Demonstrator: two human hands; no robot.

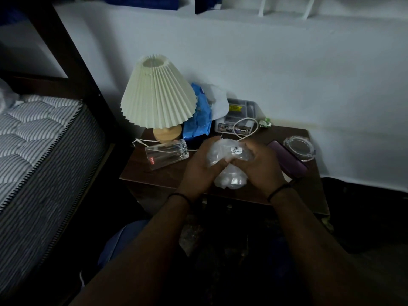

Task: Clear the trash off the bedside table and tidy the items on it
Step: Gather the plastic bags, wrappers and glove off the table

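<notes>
Both hands — left hand and right hand — grip a crumpled clear bag above the near edge of the bench. Far left stands a lamp; a glass lies just near it — on its side.

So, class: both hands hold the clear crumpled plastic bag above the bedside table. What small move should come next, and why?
Probably carry the clear crumpled plastic bag, gripped by the left hand and right hand, off the dark wooden bedside table: it looks like trash.
</notes>
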